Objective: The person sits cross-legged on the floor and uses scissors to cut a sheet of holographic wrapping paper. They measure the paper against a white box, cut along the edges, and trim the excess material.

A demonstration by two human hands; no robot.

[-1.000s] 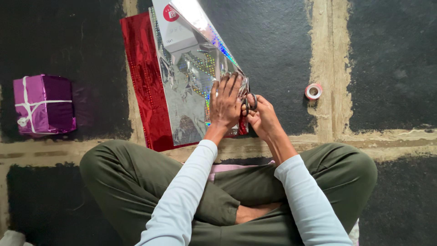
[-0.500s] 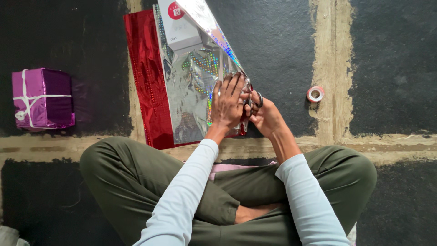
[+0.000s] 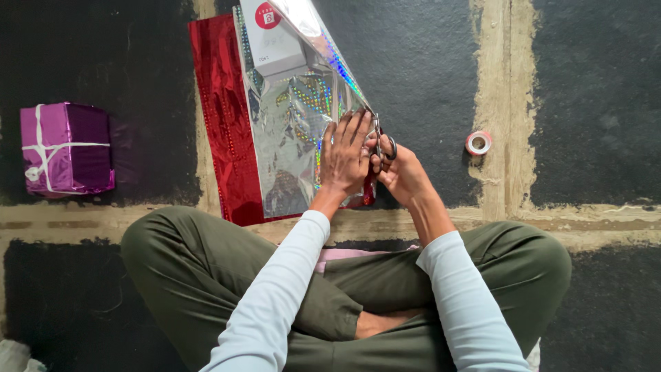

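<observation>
My left hand point(image 3: 346, 153) lies flat with fingers spread on a silver holographic wrapping sheet point(image 3: 292, 117), pressing it to the floor. My right hand point(image 3: 399, 172) grips a pair of black-handled scissors point(image 3: 383, 143) at the sheet's right edge, blades pointing away from me along that edge. A white box with a red round label point(image 3: 270, 38) sits on the far part of the silver sheet. A red foil sheet point(image 3: 219, 117) lies under the silver one, showing on its left.
A purple wrapped gift box tied with white ribbon point(image 3: 65, 148) stands on the dark floor at the left. A small roll of tape point(image 3: 478, 142) lies to the right of my hands. My crossed legs in olive trousers point(image 3: 206, 269) fill the foreground.
Both hands and the scissors have crept a little farther along the silver sheet's right edge, away from me. The view has shifted slightly.
</observation>
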